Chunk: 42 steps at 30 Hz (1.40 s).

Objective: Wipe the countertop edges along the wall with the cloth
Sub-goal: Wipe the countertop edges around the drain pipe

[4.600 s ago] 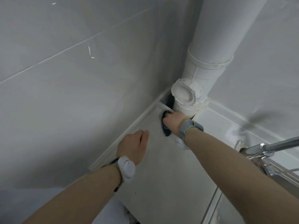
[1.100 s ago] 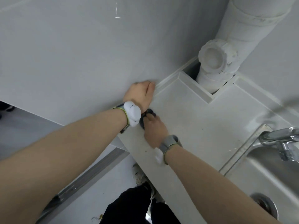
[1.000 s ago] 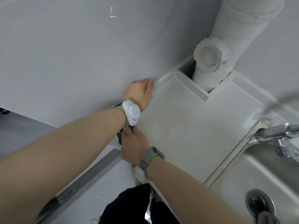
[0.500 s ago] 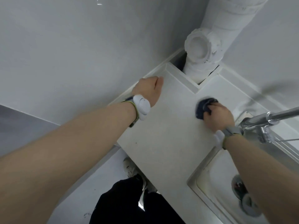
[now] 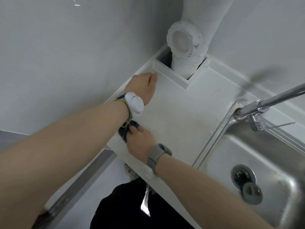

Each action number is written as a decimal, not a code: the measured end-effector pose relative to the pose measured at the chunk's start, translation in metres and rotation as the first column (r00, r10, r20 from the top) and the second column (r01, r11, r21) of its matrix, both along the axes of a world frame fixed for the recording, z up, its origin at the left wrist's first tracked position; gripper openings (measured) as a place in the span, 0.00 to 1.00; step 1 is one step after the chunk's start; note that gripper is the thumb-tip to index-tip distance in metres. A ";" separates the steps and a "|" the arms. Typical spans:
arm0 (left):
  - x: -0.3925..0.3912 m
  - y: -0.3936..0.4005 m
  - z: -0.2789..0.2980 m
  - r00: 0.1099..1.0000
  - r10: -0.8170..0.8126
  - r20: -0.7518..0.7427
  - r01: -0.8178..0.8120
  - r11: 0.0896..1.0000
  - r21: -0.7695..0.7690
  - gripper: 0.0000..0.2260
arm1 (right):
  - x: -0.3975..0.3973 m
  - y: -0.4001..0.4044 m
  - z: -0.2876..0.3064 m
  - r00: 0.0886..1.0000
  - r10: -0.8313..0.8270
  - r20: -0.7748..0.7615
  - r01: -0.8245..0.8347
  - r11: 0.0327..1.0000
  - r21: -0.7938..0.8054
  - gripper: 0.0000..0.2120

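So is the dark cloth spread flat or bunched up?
Bunched up: the dark cloth sits crumpled under the right hand's fingers on the countertop.

Half a second ago we had the dark cloth (image 5: 127, 132) out on the bench (image 5: 178, 116) near the tap (image 5: 257, 108); now our right hand (image 5: 140, 144) has brought it back to the near left corner, just below our left wrist, fingers curled on it. Our left hand (image 5: 142, 90) has shifted slightly along the wall edge. The sink (image 5: 264, 162) now shows its drain and loose plug.

Cloth (image 5: 127, 132) partly under left wrist; faucet (image 5: 270, 103) cropped.
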State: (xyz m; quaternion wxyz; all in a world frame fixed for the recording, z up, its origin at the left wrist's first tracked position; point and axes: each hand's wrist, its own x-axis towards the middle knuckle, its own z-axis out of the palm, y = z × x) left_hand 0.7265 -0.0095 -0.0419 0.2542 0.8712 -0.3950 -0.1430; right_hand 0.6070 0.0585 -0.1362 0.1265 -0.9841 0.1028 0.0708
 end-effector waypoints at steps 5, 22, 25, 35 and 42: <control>0.004 0.003 -0.003 1.000 -0.021 0.016 0.021 0.999 0.032 0.21 | -0.013 0.024 0.002 0.849 0.528 -0.020 -0.525 0.837 -0.153 0.07; 0.026 0.023 -0.021 0.999 0.027 -0.025 -0.026 0.999 0.021 0.21 | -0.072 -0.277 -0.002 0.545 -0.836 0.060 0.838 0.546 -0.011 0.10; 0.023 0.023 -0.023 0.999 0.013 -0.036 -0.011 0.999 0.042 0.21 | -0.048 -0.289 0.001 0.457 -0.887 0.060 0.885 0.460 0.066 0.08; 0.027 0.005 -0.023 0.998 -0.023 -0.051 0.028 0.996 0.087 0.21 | -0.016 -0.367 0.016 0.522 -0.851 -0.064 0.852 0.523 -0.005 0.10; 0.020 -0.007 -0.017 0.997 -0.058 -0.052 0.065 0.989 0.132 0.21 | -0.009 -0.323 0.007 0.607 -0.794 -0.034 0.794 0.604 0.066 0.06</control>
